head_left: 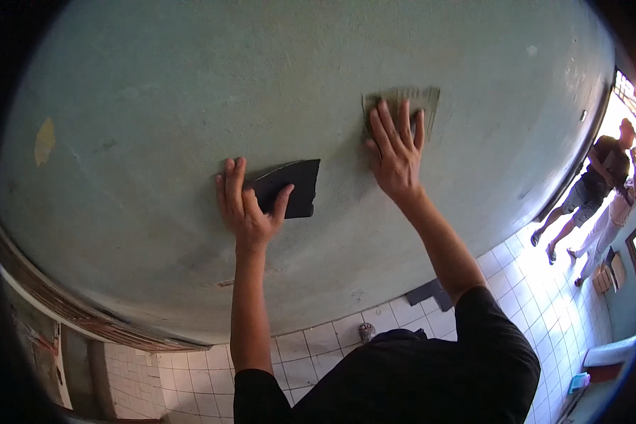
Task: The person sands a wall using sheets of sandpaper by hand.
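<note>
A green-grey painted wall (177, 92) fills most of the view. My left hand (246, 205) is raised against it, holding a dark, irregular flat sheet (297, 189) between the thumb and the fingers. Farther right and higher, my right hand (397, 152) lies on the wall with its fingers spread, over a marked patch (431, 106) with streaky edges. Whether anything lies beneath that palm is hidden.
A yellowish spot (44, 141) marks the wall at the left. White floor tiles (321, 339) run below, with dark flat pieces (431, 293) near the wall's base. Two people (604, 169) stand by the bright doorway at the right.
</note>
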`<state>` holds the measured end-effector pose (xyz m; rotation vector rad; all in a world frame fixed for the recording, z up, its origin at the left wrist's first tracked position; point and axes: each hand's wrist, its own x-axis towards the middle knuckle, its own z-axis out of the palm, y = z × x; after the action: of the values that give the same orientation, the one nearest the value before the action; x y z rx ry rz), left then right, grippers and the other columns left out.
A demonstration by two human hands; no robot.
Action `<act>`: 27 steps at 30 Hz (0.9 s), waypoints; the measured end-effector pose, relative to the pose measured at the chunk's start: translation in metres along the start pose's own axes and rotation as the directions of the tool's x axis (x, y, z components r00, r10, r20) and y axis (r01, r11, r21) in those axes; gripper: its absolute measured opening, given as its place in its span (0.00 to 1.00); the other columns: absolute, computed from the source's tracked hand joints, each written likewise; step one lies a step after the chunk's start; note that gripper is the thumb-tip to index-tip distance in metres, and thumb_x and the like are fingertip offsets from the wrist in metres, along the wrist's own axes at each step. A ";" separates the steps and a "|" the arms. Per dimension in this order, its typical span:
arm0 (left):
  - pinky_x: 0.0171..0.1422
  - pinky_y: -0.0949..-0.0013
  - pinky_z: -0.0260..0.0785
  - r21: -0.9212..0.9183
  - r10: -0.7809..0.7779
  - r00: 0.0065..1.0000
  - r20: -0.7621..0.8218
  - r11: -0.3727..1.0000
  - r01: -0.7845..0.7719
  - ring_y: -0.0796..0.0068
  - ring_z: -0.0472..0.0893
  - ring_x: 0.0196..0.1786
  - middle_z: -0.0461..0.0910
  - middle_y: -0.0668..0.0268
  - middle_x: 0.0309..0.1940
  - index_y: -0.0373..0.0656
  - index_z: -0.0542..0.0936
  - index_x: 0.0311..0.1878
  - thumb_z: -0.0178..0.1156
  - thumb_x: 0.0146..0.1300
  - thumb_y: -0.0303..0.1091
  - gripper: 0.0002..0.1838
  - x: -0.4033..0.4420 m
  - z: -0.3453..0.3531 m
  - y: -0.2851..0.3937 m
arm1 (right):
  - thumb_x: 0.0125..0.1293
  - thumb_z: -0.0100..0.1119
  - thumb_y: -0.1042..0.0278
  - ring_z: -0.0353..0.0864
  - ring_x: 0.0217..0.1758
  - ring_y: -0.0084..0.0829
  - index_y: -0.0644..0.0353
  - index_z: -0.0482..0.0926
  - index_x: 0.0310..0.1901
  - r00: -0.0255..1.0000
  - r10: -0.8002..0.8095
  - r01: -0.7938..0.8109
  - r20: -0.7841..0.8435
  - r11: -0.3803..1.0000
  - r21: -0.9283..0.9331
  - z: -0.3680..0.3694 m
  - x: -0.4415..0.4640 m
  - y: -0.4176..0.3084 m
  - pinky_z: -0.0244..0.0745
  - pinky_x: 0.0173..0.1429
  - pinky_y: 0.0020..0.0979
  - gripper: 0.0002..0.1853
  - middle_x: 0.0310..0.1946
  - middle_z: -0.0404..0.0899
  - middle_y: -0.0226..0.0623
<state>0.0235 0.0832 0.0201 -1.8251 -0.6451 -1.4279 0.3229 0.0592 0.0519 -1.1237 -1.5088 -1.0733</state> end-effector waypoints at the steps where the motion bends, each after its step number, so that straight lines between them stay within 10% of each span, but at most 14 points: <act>1: 0.82 0.32 0.51 0.011 0.014 1.000 -0.005 1.000 -0.014 0.40 0.64 0.80 0.68 0.45 0.73 0.39 0.69 0.45 0.70 0.68 0.54 0.28 0.000 0.000 0.000 | 0.73 0.62 0.59 0.52 0.87 0.43 0.52 0.73 0.75 0.999 -0.031 0.031 -0.009 0.999 0.010 -0.003 0.007 0.000 0.36 0.87 0.60 0.29 0.79 0.67 0.32; 13: 0.81 0.35 0.53 0.098 0.052 0.999 -0.015 0.994 -0.051 0.42 0.63 0.80 0.67 0.48 0.72 0.41 0.68 0.48 0.70 0.68 0.54 0.28 0.023 -0.002 0.011 | 0.76 0.59 0.61 0.49 0.88 0.41 0.48 0.73 0.75 0.992 -0.026 0.030 -0.120 0.999 0.026 -0.009 0.028 0.033 0.34 0.88 0.61 0.27 0.79 0.66 0.30; 27: 0.82 0.31 0.53 0.068 0.032 0.988 -0.153 0.997 -0.021 0.42 0.65 0.79 0.69 0.47 0.71 0.41 0.68 0.51 0.70 0.68 0.53 0.28 0.056 0.020 0.024 | 0.73 0.62 0.59 0.50 0.88 0.36 0.47 0.73 0.74 0.981 -0.149 0.155 0.126 0.987 -0.032 -0.016 -0.015 0.019 0.37 0.87 0.63 0.29 0.80 0.65 0.23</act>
<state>0.0682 0.0817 0.0663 -1.6481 -0.5802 -1.4956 0.3464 0.0456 0.0416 -1.1356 -1.6994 -1.1610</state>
